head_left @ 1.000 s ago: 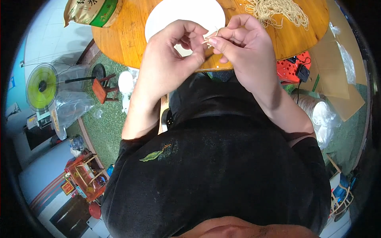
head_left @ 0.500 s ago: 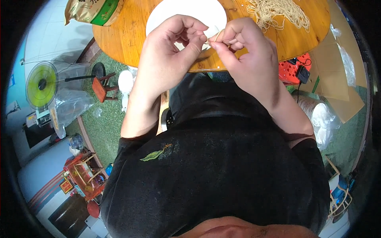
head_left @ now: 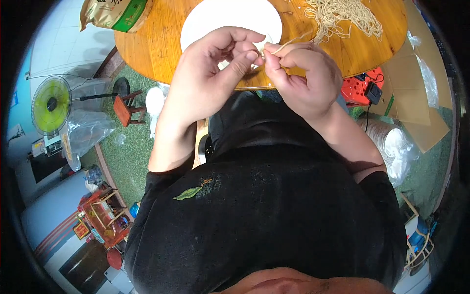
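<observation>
Over the table's near edge, my left hand (head_left: 208, 71) and my right hand (head_left: 308, 73) meet fingertip to fingertip. Thumb and forefinger of the right pinch a thin beige cord (head_left: 293, 39), whose loose end sticks out to the upper right. The left thumb and forefinger are closed on the cord's other part; fingertips mostly hide that spot, where a small pale bit shows. Beneath and behind the hands lies a white round plate (head_left: 230, 14), partly covered by them. A tangled heap of the same beige cord (head_left: 345, 19) rests to the right of it.
The round wooden table (head_left: 152, 54) carries a beige and green bag (head_left: 122, 14) at left. A red plastic stool (head_left: 355, 90) with a black adapter (head_left: 373, 92) stands at right, near cardboard (head_left: 406, 78). On the left are a green fan (head_left: 52, 104) and a small wooden chair (head_left: 125, 110).
My right hand has turned and dropped slightly, and the cord's free end now points up and to the right. The left hand has shifted a little down and right.
</observation>
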{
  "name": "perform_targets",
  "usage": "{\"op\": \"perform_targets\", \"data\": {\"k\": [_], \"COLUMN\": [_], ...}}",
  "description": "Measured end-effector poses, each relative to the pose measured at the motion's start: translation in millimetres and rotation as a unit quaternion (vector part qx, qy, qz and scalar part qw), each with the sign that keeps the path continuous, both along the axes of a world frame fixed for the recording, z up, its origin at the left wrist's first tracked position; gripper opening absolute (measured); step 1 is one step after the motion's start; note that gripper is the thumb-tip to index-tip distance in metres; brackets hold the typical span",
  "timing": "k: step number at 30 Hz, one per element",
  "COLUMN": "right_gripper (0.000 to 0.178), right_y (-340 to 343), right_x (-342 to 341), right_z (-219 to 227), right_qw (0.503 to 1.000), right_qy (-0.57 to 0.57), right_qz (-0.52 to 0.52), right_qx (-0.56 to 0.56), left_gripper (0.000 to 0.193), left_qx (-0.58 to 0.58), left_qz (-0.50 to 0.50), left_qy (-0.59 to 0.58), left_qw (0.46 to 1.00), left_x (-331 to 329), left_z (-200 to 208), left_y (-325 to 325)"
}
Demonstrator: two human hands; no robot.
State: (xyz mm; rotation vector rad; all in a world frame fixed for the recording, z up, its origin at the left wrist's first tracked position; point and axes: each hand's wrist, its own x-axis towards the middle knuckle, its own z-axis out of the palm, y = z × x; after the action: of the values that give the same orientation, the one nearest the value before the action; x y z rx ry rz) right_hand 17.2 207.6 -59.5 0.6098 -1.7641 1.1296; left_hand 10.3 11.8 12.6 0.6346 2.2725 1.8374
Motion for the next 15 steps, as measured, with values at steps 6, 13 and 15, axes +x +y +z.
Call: {"op": "perform_targets", "data": {"k": [6,13,15], "right_gripper": [0.032,0.038,0.041], "right_y": [-0.5,4.8,4.9], "right_x": [-5.8,-3.1,-2.9], "right_z": [-11.5,-13.2,-12.3], "right_qw": [0.998,0.997,0.997], "right_qy": [0.061,0.064,0.061], "right_qz": [0.030,0.027,0.035], "right_qx": [-0.009,0.031,0.032], "left_gripper": [0.021,0.018,0.017], "left_qx": [-0.074,-0.078,-0.092], "left_qz": [-0.013,-0.045,-0.044], "left_qy": [-0.040,-0.059,-0.061], "left_qw": [0.996,0.994,0.993], "left_x": [-6.4,-10.8,-12.4], "left_z": [8.8,8.6,10.1], "left_y": [1.2,-3.2,-4.5]}}
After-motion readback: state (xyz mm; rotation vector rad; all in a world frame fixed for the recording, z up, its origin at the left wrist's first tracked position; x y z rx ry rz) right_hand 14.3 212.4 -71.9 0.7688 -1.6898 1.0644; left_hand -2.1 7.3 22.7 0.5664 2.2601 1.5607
